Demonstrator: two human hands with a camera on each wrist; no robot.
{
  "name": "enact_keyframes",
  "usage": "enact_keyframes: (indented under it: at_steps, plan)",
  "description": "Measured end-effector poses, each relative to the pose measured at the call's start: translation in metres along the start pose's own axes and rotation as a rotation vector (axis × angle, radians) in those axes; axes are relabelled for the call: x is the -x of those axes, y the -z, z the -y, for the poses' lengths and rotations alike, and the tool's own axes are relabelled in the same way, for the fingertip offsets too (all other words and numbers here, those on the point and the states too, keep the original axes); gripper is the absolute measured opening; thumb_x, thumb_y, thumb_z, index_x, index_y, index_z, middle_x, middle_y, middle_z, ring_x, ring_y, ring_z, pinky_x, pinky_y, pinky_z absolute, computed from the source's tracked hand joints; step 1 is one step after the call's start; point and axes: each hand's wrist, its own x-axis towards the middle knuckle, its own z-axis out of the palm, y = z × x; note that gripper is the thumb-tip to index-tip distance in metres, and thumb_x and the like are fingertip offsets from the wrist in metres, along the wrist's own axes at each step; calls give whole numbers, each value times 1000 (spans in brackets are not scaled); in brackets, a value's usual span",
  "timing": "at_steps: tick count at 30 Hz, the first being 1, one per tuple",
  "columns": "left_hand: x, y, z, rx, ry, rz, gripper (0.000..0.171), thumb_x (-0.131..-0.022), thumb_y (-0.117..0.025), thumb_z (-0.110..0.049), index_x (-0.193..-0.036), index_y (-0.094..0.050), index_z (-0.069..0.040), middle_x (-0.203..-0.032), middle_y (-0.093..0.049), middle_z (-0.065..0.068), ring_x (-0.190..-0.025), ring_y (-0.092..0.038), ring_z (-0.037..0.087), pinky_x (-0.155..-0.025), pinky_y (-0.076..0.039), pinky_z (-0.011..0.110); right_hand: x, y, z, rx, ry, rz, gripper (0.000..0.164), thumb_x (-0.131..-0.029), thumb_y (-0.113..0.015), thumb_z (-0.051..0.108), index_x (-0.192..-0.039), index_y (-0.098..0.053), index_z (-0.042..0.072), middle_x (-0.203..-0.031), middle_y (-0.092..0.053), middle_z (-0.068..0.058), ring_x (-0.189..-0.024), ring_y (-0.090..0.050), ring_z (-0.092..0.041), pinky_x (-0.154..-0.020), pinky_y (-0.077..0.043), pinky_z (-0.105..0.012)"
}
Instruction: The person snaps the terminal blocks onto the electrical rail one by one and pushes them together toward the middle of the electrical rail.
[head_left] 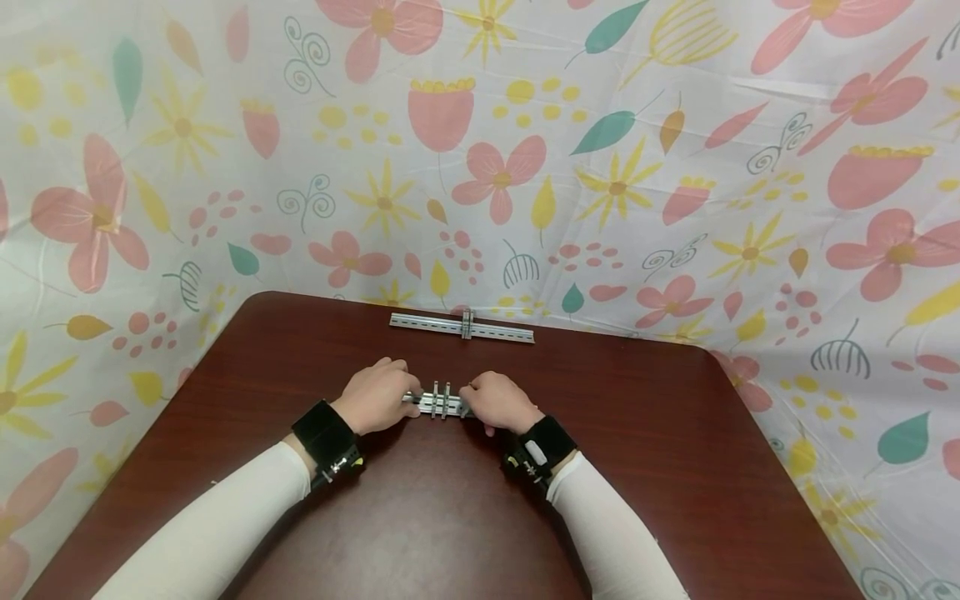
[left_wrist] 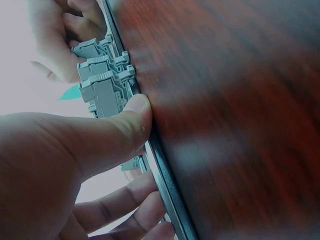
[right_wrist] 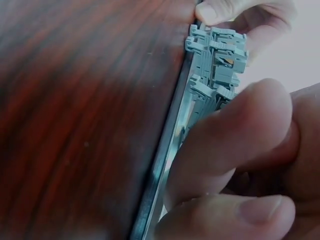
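A short slotted metal DIN rail [head_left: 426, 402] lies on the table between both hands. Grey terminal blocks [left_wrist: 104, 95] sit across it, two close together and one set apart toward the right hand. My left hand [head_left: 378, 397] pinches the rail's left part, thumb on the near edge beside the paired blocks and fingers behind. With curled fingers, my right hand [head_left: 504, 402] holds the separate terminal block [right_wrist: 201, 90] at the rail's right part. Its fingers partly hide that block in the right wrist view.
Behind the hands, a longer DIN rail [head_left: 420, 322] lies near the far edge of the dark wooden table [head_left: 405, 517], with grey blocks [head_left: 468, 323] clipped near its middle. A flower-patterned curtain [head_left: 525, 250] hangs directly beyond the table.
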Motion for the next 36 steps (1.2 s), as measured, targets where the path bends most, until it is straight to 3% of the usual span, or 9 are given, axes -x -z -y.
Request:
enact_keyframes:
  at_steps: [11,19,25,36]
  plan:
    - [-1,0,-1,-8,0,-6,22,-93,-93,-26,-112,-88,-16,-104,-70,2,-93,-59,26,-76,-58,42,5,-4,15,139,14,-7,53,-117,-49,20,-65,-58,16,-54,-54,-2,-42,-60,-20,-55,-51,-34]
    - [0,1,-2,-11,14,6,23,-94,-93,-27,-114,-88,-16,-105,-70,2,-95,-61,27,-77,-59,42,5,-6,21,238,-1,16,53,-118,-49,20,-67,-59,15,-52,-53,-2,-40,-57,-19,-46,-42,-31]
    - [-1,1,-1,-12,18,7,24,-93,-93,-27,-114,-88,-15,-104,-71,3,-95,-60,26,-76,-58,41,6,-9,21,305,37,30,50,-117,-52,17,-67,-57,16,-55,-55,-2,-40,-56,-16,-47,-44,-30]
    - [-1,0,0,4,11,9,25,-94,-93,-27,-115,-87,-15,-104,-69,2,-94,-59,24,-75,-57,40,6,-8,18,262,2,-1,54,-117,-49,23,-65,-59,16,-47,-49,1,-40,-54,-18,-47,-40,-32]
